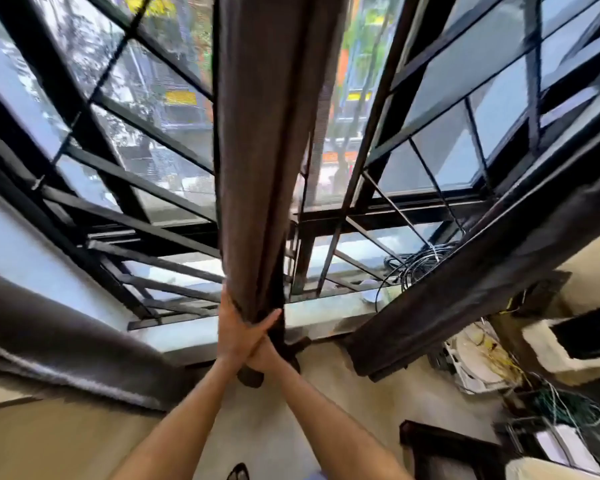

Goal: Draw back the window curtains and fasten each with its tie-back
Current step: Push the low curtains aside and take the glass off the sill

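The middle curtain (264, 150) hangs as one gathered brown column down the centre of the window (440, 140), its long axis running straight up and down from the top of the view to the sill (326, 313). Both hands meet at its lower end. The left hand (239, 327) wraps the bundle from the left, its fingers curled across the front of the folds, so this grip is pressed closed round the cloth. The right hand (269, 355) sits just below and partly under the left; it seems to clutch the dark tail of fabric (257, 372) that pokes out beneath the hands, though the left hand hides most of its fingers. Whether that tail is the curtain's hem or a tie-back I cannot tell. The bundle rises directly above both hands, so any band would have to go round it crosswise, at or just above the left hand, which is the nearer one to the free length. Two more curtains are in view: one drawn low to the left (66, 344) and one slanting along the right (482, 271); no band shows clearly on either. A coil of cables (420, 265) lies on the sill to the right, and loose wires and boxes (551, 403) crowd the floor below it.
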The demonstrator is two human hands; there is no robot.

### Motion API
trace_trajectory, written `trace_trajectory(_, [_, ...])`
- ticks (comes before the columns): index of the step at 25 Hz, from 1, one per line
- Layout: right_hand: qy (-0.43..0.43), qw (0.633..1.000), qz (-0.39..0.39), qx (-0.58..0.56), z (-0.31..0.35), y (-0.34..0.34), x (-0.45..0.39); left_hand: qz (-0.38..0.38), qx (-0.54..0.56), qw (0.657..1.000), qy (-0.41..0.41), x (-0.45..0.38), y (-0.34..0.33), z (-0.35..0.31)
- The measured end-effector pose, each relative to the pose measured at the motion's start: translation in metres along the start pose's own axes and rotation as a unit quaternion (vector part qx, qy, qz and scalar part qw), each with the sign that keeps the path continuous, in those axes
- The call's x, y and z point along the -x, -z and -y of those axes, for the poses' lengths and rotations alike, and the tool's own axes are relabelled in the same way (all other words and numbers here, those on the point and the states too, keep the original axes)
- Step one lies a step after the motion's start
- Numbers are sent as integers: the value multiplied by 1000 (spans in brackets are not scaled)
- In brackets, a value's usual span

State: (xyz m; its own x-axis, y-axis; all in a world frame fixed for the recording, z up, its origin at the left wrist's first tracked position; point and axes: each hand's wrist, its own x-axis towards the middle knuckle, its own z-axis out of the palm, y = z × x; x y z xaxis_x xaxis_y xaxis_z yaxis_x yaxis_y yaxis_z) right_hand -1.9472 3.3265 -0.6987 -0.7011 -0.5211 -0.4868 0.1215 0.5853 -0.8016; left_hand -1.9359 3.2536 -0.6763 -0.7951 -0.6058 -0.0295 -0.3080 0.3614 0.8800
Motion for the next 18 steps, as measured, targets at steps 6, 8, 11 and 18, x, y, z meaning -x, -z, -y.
trace_trajectory(6, [73,985,123,98,-42,36,0,-168,-107,968,149,-11,9,-5])
trace_trajectory(8, [61,988,106,94,-77,67,-2,-202,-117,956,178,-10,4,-3])
trace_trajectory(11, [22,992,63,111,-119,104,-9,-280,-91,938,183,-2,-8,-7])
trace_trajectory(18, [20,994,26,102,-152,109,-55,-221,8,953,205,-1,-28,17])
